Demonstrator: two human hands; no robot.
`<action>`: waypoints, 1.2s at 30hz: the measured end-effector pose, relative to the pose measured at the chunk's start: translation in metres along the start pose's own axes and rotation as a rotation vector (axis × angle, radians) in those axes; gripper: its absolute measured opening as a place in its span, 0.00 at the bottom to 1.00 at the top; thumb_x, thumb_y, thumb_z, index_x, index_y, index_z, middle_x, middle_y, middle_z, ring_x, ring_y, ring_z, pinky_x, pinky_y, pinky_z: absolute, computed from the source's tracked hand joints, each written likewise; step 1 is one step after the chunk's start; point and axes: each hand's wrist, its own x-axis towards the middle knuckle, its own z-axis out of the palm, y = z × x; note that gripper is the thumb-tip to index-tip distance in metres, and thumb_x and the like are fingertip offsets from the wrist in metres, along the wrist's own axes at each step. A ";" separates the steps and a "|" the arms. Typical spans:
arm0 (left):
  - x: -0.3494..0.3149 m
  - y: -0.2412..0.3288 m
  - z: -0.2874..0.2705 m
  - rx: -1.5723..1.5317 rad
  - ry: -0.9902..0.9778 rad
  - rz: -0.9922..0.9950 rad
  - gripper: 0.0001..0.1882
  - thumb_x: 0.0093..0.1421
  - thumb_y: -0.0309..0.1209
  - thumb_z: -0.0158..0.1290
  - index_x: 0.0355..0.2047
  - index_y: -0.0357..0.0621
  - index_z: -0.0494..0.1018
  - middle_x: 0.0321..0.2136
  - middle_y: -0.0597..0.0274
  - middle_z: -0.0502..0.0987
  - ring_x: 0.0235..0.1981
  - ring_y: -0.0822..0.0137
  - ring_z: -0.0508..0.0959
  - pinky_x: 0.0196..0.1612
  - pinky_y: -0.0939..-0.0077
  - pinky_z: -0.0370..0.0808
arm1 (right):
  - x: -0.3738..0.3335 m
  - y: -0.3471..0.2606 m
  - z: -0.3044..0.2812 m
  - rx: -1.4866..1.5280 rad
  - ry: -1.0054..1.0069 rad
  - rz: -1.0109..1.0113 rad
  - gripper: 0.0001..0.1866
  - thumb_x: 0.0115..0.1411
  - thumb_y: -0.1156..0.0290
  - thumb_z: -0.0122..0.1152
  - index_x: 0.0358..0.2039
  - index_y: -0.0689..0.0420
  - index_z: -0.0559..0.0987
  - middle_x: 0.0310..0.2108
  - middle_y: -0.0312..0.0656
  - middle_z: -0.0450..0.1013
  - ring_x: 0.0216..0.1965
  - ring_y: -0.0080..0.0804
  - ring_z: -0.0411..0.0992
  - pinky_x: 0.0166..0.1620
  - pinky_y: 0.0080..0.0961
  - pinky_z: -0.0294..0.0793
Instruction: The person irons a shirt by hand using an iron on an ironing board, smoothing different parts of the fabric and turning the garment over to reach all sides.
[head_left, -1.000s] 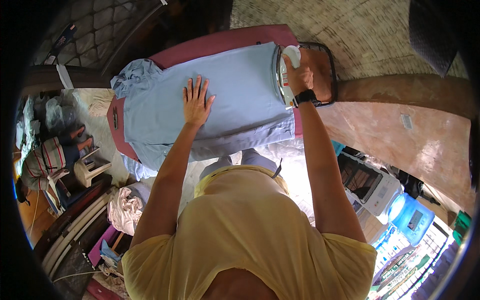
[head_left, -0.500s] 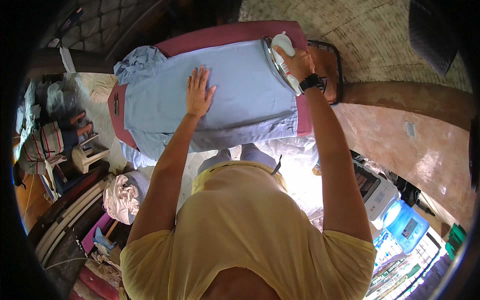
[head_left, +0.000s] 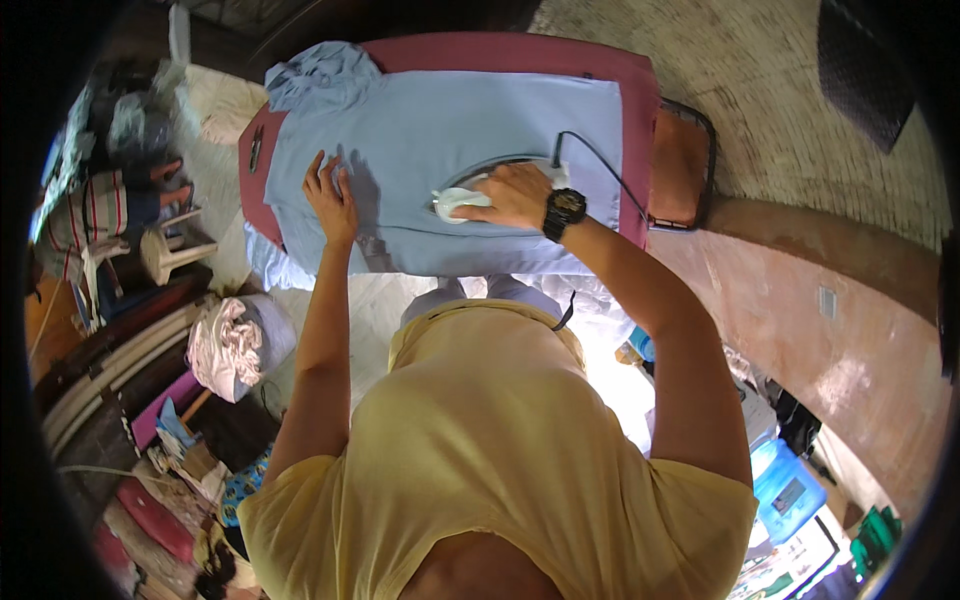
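A light blue garment [head_left: 440,120] lies spread over a maroon ironing board [head_left: 636,105], bunched up at its far left corner. My right hand [head_left: 518,196], with a black watch on its wrist, is closed around a white clothes iron [head_left: 460,206]. The iron rests on the cloth right of the middle, toward the near edge, its tip to the left. My left hand [head_left: 335,203] is over the left part of the garment, fingers apart and slightly bent, holding nothing. A shadow falls beside it; whether it touches the cloth I cannot tell.
A black cord [head_left: 603,163] runs from the iron over the board's right end, beside a metal-framed rack [head_left: 682,180]. A thin dark object [head_left: 256,148] lies at the board's left end. A stool [head_left: 172,252], a seated person [head_left: 95,215] and a bundle of cloth [head_left: 228,345] are leftward.
The iron in my right hand has moved from the far right of the garment nearer and leftward, and turned. My left hand has shifted left, its fingers now more bent.
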 end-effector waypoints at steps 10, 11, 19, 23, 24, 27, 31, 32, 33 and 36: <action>-0.030 -0.175 -0.071 0.267 0.205 -0.213 0.25 0.61 0.44 0.58 0.52 0.42 0.71 0.54 0.43 0.70 0.56 0.44 0.67 0.59 0.54 0.62 | -0.072 0.053 -0.001 -0.075 0.041 -0.014 0.36 0.54 0.29 0.55 0.37 0.53 0.85 0.25 0.52 0.78 0.29 0.48 0.79 0.36 0.43 0.77; -0.022 -0.185 -0.067 0.205 0.202 -0.269 0.26 0.61 0.45 0.58 0.52 0.40 0.71 0.53 0.42 0.70 0.56 0.44 0.68 0.58 0.54 0.63 | -0.061 0.036 0.005 -0.083 0.032 -0.014 0.37 0.54 0.29 0.55 0.37 0.55 0.85 0.24 0.52 0.78 0.28 0.49 0.78 0.34 0.43 0.78; 0.013 -0.203 -0.047 0.002 -0.019 -0.653 0.36 0.48 0.60 0.66 0.38 0.35 0.77 0.32 0.52 0.82 0.35 0.60 0.81 0.41 0.69 0.76 | 0.000 -0.029 0.014 0.063 0.148 -0.005 0.35 0.58 0.35 0.57 0.37 0.61 0.82 0.23 0.53 0.78 0.27 0.52 0.78 0.32 0.45 0.77; 0.012 -0.207 -0.043 -0.134 -0.055 -0.719 0.26 0.50 0.50 0.68 0.34 0.40 0.75 0.26 0.62 0.78 0.29 0.69 0.77 0.36 0.73 0.73 | 0.030 -0.056 0.009 0.022 0.137 -0.108 0.35 0.59 0.35 0.56 0.36 0.62 0.82 0.23 0.54 0.78 0.26 0.52 0.78 0.32 0.44 0.77; 0.008 -0.215 -0.036 -0.251 0.043 -0.719 0.23 0.51 0.46 0.68 0.33 0.40 0.74 0.25 0.64 0.77 0.28 0.71 0.75 0.35 0.75 0.72 | 0.042 -0.061 0.010 0.042 0.181 -0.089 0.35 0.59 0.35 0.56 0.36 0.62 0.82 0.23 0.54 0.78 0.26 0.52 0.78 0.32 0.44 0.77; 0.000 -0.234 -0.026 -0.459 0.209 -0.680 0.16 0.53 0.36 0.68 0.31 0.42 0.73 0.24 0.67 0.75 0.27 0.75 0.72 0.33 0.79 0.70 | 0.070 -0.083 0.013 0.049 0.175 -0.076 0.36 0.59 0.34 0.55 0.37 0.61 0.82 0.24 0.54 0.78 0.27 0.52 0.78 0.33 0.44 0.77; 0.003 -0.217 -0.022 -0.548 0.228 -0.765 0.12 0.56 0.32 0.66 0.35 0.42 0.75 0.25 0.69 0.75 0.27 0.76 0.71 0.32 0.80 0.69 | 0.102 -0.110 0.023 0.095 0.130 -0.140 0.36 0.57 0.34 0.56 0.40 0.60 0.82 0.28 0.56 0.79 0.32 0.56 0.78 0.37 0.47 0.78; 0.007 -0.212 -0.023 -0.580 0.241 -0.789 0.12 0.57 0.32 0.65 0.36 0.41 0.75 0.25 0.70 0.75 0.27 0.77 0.71 0.32 0.80 0.69 | 0.115 -0.117 0.026 0.128 0.152 -0.140 0.36 0.57 0.34 0.57 0.42 0.59 0.82 0.29 0.57 0.79 0.33 0.57 0.78 0.38 0.48 0.77; 0.013 -0.207 -0.025 -0.598 0.173 -0.799 0.12 0.58 0.31 0.64 0.38 0.40 0.76 0.25 0.71 0.75 0.26 0.78 0.71 0.32 0.81 0.68 | 0.133 -0.122 0.029 0.073 0.122 -0.084 0.38 0.57 0.32 0.56 0.40 0.60 0.82 0.29 0.58 0.79 0.33 0.57 0.78 0.38 0.49 0.77; 0.008 -0.210 -0.039 -0.627 0.066 -0.842 0.11 0.61 0.32 0.62 0.40 0.38 0.77 0.27 0.72 0.75 0.26 0.80 0.71 0.31 0.84 0.67 | 0.156 -0.156 0.029 0.014 0.012 -0.199 0.38 0.56 0.32 0.55 0.38 0.61 0.83 0.29 0.58 0.79 0.33 0.58 0.78 0.38 0.49 0.77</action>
